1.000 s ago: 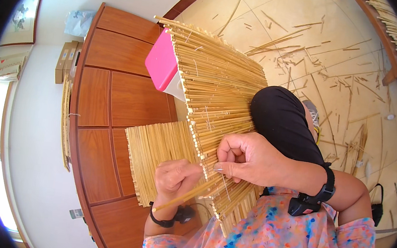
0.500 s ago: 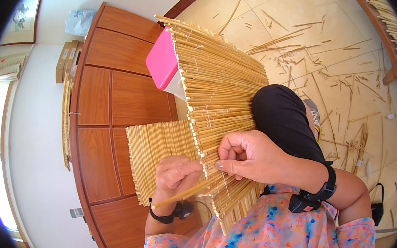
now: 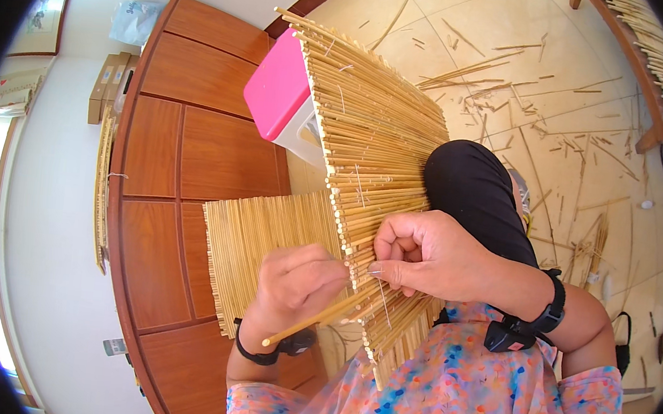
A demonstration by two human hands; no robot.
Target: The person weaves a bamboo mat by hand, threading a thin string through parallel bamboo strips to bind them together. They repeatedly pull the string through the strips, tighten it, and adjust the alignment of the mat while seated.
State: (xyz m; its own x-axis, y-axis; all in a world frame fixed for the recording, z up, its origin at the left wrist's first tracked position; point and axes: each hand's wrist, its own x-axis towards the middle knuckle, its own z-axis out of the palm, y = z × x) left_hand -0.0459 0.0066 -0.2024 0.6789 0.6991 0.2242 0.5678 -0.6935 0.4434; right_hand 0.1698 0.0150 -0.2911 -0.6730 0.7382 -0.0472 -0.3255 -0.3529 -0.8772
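A mat of thin straw-coloured sticks lies slanted across my lap, its cut ends along the left edge. Loops of white thread cross the sticks. My right hand rests over the mat near that edge, thumb and forefinger pinched at the thread. At the stick ends, my left hand is closed, its fingers curled toward the edge; whatever they hold is hidden. One longer stick juts out to the lower left beneath the left hand.
Another stick mat is behind my left hand, by the wooden cabinet. A container with a pink lid stands past the mat's far left. Broken sticks litter the tiled floor. A wooden bench bears more sticks at upper right.
The view has shifted slightly. My left hand has turned a little, its back now more visible, still by the stick ends. My right hand keeps its pinch near the edge.
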